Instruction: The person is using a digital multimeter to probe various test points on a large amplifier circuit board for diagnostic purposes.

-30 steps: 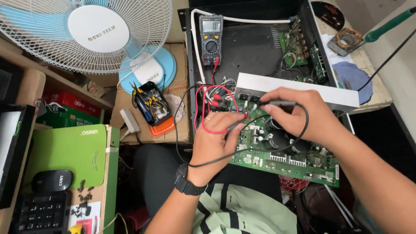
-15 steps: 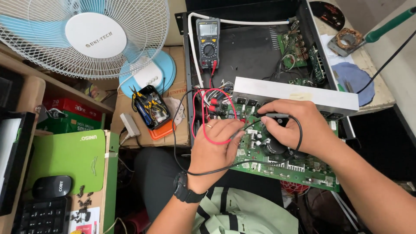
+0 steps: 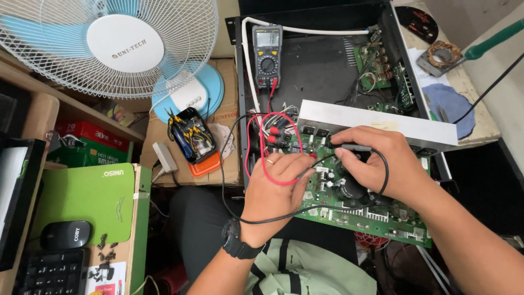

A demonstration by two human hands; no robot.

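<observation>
Two bare hands work over a green printed circuit board (image 3: pixel 360 210) that lies across the person's lap, just below an opened black metal chassis (image 3: pixel 316 65). Left hand (image 3: pixel 275 188), with a ring and a black wristwatch, pinches a probe trailing a looped red wire (image 3: pixel 256 158), its tip hidden near the board's upper left corner. Right hand (image 3: pixel 382 164) grips a black probe (image 3: pixel 349 146) like a pen, tip pressed near the board's top edge beside a long silver heat sink (image 3: pixel 376 124). Both leads run up to a grey and black multimeter (image 3: pixel 267 54) resting inside the chassis, above the board.

Done well, this calls for steady wrists, each tip on one contact only, and a glance up at the meter without shifting the probes.

Left of the board, a cardboard box (image 3: pixel 229 164) carries an orange tray of small pliers (image 3: pixel 191 136). Farther left stand a white and blue desk fan (image 3: pixel 109 49) and a wooden worktop (image 3: pixel 136 229) with a green mat, black mouse (image 3: pixel 65 234) and keyboard. The room looks crowded.
</observation>
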